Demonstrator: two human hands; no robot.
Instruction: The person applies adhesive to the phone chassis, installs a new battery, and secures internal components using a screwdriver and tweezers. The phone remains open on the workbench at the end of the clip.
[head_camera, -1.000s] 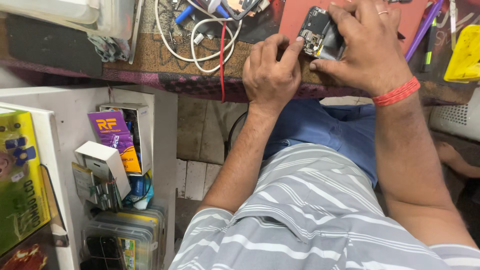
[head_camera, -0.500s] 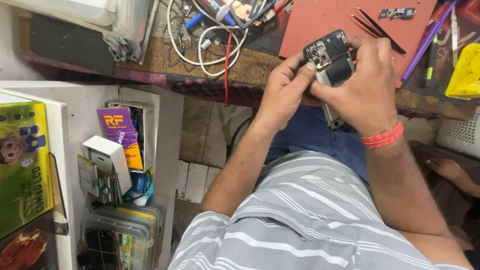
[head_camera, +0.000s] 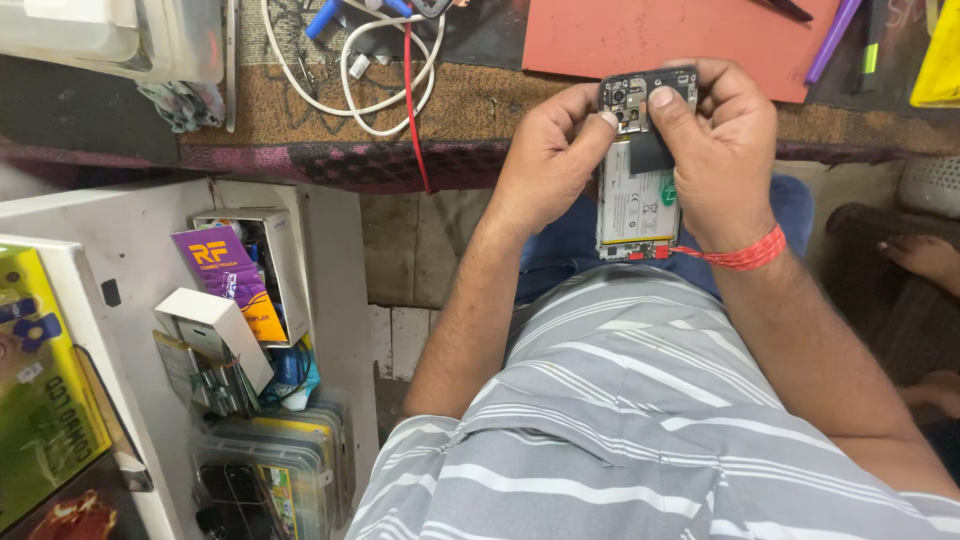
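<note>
You have one view only, from the camera on your head. It looks steeply down over your striped shirt (head_camera: 640, 420) and lap, close to your hands. The worktop (head_camera: 470, 105) runs across the far edge of the frame. The white shelf unit (head_camera: 130, 240) stands at the near left. With no second view, nothing is shared.

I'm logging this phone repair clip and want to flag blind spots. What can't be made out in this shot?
- Opened phone, head view: its top corners and right edge are covered by the left hand and right hand.
- Circuit board parts under the thumbs: too small to identify.
- Purple pen and yellow object: cut off by the top and right edges.
- White cable: its ends run past the top edge.
</note>
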